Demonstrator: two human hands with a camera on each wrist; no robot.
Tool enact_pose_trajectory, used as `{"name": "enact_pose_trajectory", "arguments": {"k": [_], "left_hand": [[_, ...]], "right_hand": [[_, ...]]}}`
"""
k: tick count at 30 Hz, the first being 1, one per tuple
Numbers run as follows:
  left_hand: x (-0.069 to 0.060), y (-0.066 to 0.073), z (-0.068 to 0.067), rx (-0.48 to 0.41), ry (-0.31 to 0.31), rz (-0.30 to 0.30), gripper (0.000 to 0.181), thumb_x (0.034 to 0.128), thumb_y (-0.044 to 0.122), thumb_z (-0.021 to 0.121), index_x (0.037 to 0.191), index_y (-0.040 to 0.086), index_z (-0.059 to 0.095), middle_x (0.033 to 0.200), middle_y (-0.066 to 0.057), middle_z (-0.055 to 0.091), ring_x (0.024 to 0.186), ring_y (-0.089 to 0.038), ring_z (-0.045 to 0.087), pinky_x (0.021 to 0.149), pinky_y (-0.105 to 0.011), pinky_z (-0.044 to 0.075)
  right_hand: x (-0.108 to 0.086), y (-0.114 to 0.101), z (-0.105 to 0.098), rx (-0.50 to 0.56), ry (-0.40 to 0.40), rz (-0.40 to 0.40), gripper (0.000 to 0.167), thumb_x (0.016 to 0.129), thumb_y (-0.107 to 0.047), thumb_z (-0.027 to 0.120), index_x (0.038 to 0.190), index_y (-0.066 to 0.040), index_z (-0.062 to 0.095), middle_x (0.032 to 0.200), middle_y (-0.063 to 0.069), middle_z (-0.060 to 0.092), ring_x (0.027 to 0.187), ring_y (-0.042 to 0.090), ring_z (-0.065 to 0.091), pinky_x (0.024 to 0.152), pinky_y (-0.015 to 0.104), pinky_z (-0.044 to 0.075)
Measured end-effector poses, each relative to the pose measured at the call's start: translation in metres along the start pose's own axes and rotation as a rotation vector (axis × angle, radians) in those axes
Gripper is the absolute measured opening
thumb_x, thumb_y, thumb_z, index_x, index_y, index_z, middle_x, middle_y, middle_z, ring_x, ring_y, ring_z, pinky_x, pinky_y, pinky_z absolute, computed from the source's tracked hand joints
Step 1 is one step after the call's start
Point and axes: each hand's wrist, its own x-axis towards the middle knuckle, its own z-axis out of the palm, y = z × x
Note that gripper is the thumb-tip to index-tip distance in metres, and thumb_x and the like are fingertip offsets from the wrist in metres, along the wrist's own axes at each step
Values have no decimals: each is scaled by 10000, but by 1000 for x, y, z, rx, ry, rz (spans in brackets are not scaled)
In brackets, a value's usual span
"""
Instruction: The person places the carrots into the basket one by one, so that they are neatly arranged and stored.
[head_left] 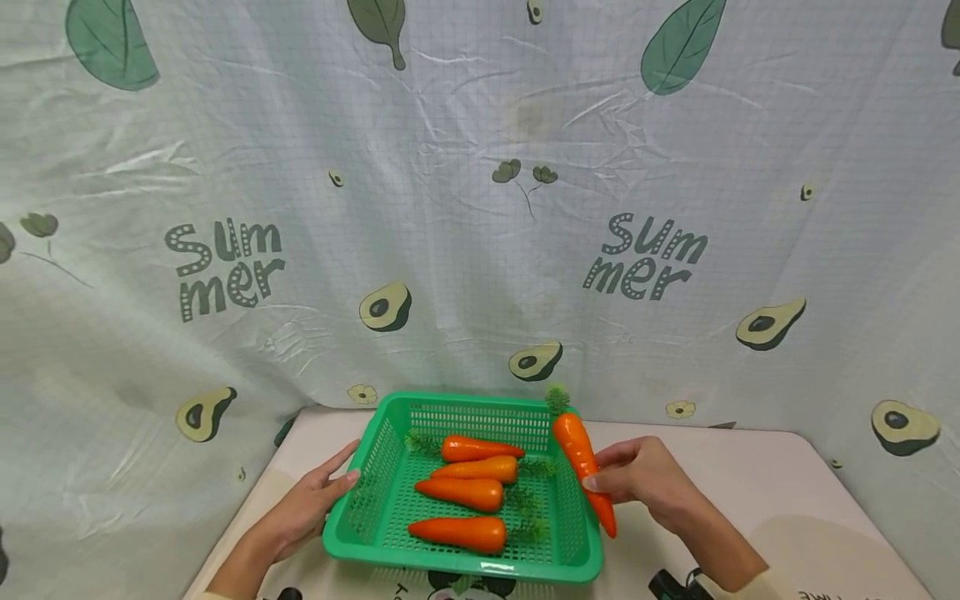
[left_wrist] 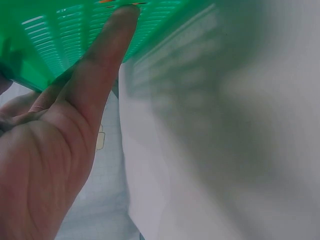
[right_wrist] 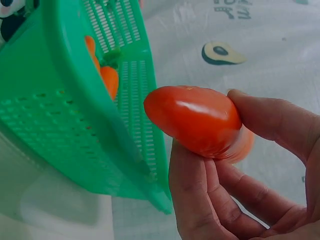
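A green plastic basket holds several glossy orange carrots with feathery green tops. At its left side is my left hand, the thumb at the rim and the fingers against the outside. One long finger stretches along the slotted wall in the left wrist view. My right hand pinches another carrot between thumb and fingers, just outside the basket's right rim. This carrot slants, green top up and away, tip down. The right wrist view shows the carrot's narrow end toward the camera.
A pale tabletop lies under the basket, with a printed cartoon at its front edge. Behind hangs a whitish curtain printed with avocados, leaves and lettering. A black device sits by the right wrist.
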Motion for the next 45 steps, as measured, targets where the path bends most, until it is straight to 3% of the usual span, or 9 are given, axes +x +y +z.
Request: {"name": "enact_pose_trajectory", "arguments": {"k": [27, 45], "left_hand": [[0, 0, 0, -5, -5, 1, 838, 1121, 375, 474, 1676, 129, -103, 1526, -376, 448, 1170, -288, 701, 900, -497, 614], [1, -2, -2, -14, -16, 1, 835, 1120, 386, 470, 1678, 145, -102, 1530, -379, 441, 1186, -307, 696, 908, -507, 612]], "right_hand": [[20, -19, 25, -32, -222, -72, 361, 782, -79, 876, 1071, 104, 763, 824, 52, 768, 717, 165, 727, 705, 364, 640], [31, -26, 40, -30, -382, -87, 328, 745, -24, 884, 1031, 95, 777, 829, 101, 792, 686, 134, 730, 680, 353, 638]]}}
